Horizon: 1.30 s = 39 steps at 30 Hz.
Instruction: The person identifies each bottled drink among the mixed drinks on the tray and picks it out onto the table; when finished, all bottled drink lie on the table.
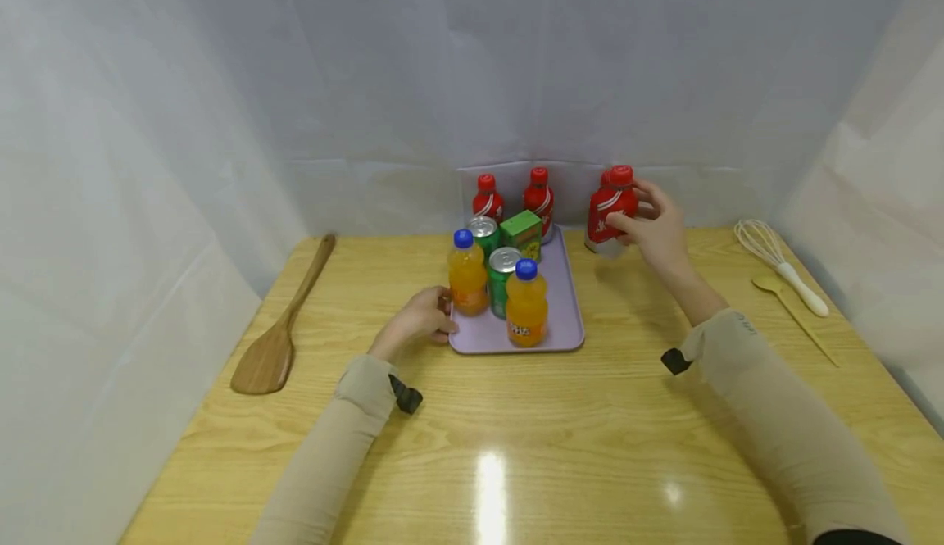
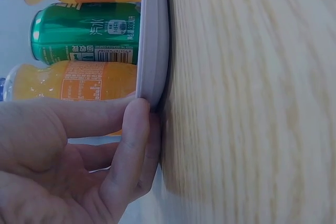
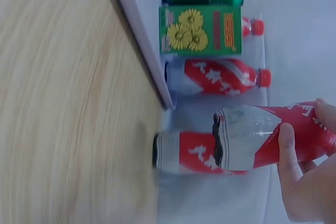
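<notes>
My right hand (image 1: 660,229) grips a red-capped bottle with a red and white label (image 3: 262,135), held tilted above the table. Behind it a second red-labelled bottle (image 3: 191,151) stands on the table, right of the lilac tray (image 1: 566,307). At the tray's left front corner my left hand (image 1: 422,315) pinches the rim (image 2: 154,51). On the tray are two orange drink bottles (image 1: 526,307), two green cans (image 1: 499,279), a green drink carton (image 1: 521,232) and two red-capped bottles (image 1: 539,197). The front things partly hide those at the back.
A wooden spatula (image 1: 276,348) lies at the left of the wooden table (image 1: 560,455). On the right lie a whisk (image 1: 792,274) with a white handle and a thin yellowish spoon (image 1: 792,311). White sheeting (image 1: 369,78) hangs behind and at both sides.
</notes>
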Tool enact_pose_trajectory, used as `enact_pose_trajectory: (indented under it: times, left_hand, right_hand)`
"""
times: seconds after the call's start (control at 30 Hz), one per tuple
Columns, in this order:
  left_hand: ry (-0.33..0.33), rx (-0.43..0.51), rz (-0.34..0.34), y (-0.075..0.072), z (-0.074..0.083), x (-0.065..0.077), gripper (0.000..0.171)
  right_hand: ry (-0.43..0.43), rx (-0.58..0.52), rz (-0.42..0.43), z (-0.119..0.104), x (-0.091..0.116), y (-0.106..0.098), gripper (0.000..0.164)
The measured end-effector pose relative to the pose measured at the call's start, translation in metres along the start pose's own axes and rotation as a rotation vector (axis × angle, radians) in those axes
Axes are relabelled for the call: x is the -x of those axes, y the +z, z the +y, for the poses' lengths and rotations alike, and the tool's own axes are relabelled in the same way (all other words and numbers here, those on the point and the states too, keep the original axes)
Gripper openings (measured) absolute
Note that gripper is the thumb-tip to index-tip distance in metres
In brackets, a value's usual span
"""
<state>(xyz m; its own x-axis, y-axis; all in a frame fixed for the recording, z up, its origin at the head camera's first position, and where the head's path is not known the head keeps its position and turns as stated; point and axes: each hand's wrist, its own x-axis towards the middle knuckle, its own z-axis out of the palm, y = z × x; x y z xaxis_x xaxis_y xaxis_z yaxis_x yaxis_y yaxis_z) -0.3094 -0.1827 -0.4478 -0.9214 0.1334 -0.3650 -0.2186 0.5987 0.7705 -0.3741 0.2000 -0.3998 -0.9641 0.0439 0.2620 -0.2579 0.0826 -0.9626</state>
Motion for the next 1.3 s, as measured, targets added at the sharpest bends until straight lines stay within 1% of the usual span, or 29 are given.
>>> enact_pose_trajectory:
  times: [0.23, 0.4, 0.57, 0.77, 0.93, 1.17, 1.3]
  left_hand:
    - [0.002, -0.013, -0.004, 0.0, -0.001, -0.001, 0.068]
    - [0.0, -0.033, -0.007, -0.001, -0.001, -0.002, 0.065]
    - [-0.011, -0.034, -0.009, -0.001, -0.001, -0.003, 0.066]
    - [-0.003, -0.027, -0.008, -0.001, -0.001, -0.003, 0.067]
    - [0.002, -0.032, -0.005, -0.001, -0.002, -0.003, 0.068]
    - [0.008, -0.04, -0.003, 0.0, -0.002, -0.004, 0.066]
    - [0.008, -0.036, 0.0, 0.0, -0.002, -0.004, 0.064]
  right_hand:
    - [0.003, 0.095, 0.109, 0.01, -0.011, -0.015, 0.07]
    - [0.037, 0.144, 0.153, 0.015, -0.017, -0.023, 0.073]
    - [0.067, 0.196, 0.155, 0.017, -0.024, -0.028, 0.076]
    - [0.085, 0.255, 0.164, 0.023, -0.036, -0.033, 0.075]
    - [0.087, 0.279, 0.18, 0.026, -0.045, -0.033, 0.075]
    - [0.112, 0.3, 0.191, 0.028, -0.05, -0.033, 0.074]
    - [0.107, 0.312, 0.197, 0.031, -0.051, -0.033, 0.072]
